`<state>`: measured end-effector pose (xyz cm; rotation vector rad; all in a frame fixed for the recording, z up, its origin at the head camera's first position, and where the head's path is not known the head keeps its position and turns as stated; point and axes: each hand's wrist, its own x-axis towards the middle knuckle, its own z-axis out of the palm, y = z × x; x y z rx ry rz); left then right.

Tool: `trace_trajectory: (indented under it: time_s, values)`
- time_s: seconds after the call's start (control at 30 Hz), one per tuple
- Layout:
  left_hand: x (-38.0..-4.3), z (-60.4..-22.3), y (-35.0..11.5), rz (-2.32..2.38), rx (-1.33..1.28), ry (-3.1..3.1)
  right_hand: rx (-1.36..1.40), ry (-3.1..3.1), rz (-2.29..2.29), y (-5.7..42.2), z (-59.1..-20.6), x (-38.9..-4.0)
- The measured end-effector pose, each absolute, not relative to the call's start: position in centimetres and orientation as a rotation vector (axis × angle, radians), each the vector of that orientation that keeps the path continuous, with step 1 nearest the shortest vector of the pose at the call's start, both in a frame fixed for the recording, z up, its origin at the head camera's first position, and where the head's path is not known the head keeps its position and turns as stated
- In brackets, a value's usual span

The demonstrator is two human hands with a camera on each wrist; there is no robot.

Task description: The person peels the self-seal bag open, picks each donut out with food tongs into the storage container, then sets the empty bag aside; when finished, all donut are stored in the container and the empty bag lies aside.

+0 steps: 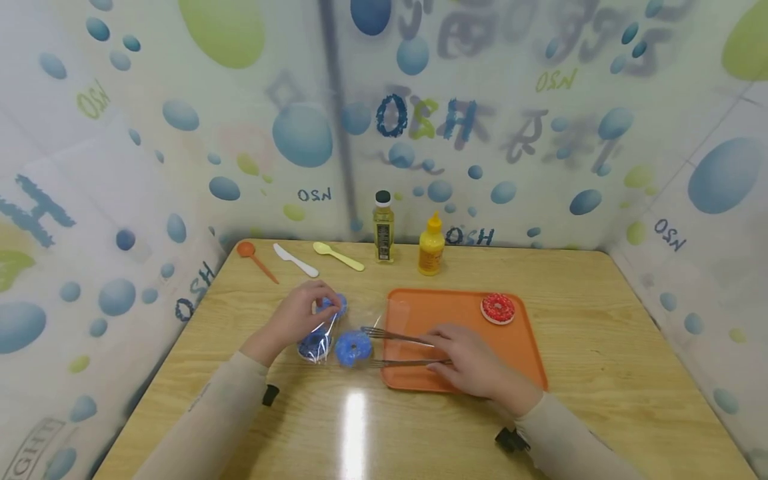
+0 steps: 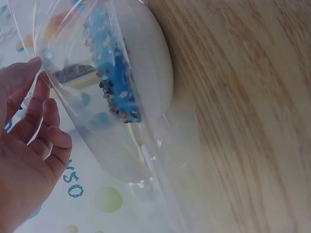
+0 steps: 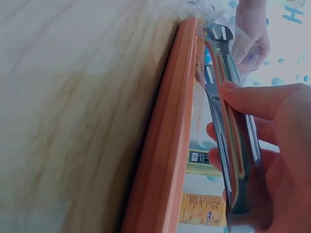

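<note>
Pinching a clear plastic bag [image 1: 328, 331], in the head view the left hand [image 1: 295, 313] is over the left part of the table [image 1: 606, 380]; below and beside it lie three blue doughnuts [image 1: 314, 349], of which the rightmost is just beside the left edge of the orange tray [image 1: 432, 312]. The right hand [image 1: 471, 360], apart from the left, grips metal tongs [image 1: 399, 336], whose spread tips reach past this edge to that doughnut. In the tray's far right corner lies a red doughnut [image 1: 498, 312]; from the tray to the table's right edge, a wide strip of wood extends. In the left wrist view, sprinkles show through the plastic. In the right wrist view, thumb and fingers clasp the tongs near the tray's rim.
</note>
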<state>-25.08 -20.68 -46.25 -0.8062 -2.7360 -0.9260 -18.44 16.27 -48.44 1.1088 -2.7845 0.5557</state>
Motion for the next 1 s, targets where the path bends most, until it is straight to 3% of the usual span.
trace_trajectory:
  time_s: [1.0]
  values:
    - [-24.6,-45.8,-20.5,-0.923,-0.725,-2.78,0.728,-2.703,0.499,25.5,-48.3,-17.3]
